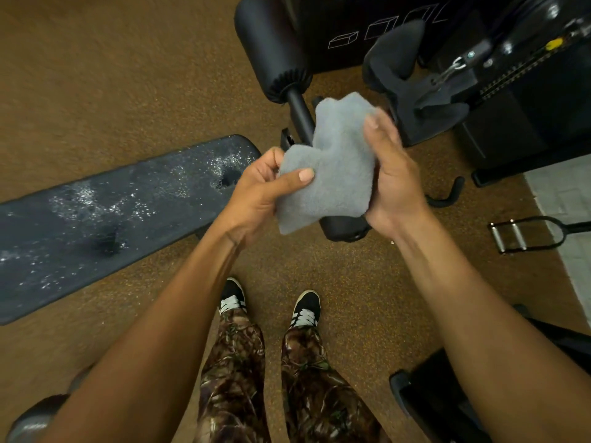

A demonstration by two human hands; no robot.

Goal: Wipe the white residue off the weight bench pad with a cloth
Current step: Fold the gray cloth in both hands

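Holding fuzzy grey cloth: left hand, right hand (pad speckled white)

The bench pad runs off the left edge; the cloth hides part of the black frame.
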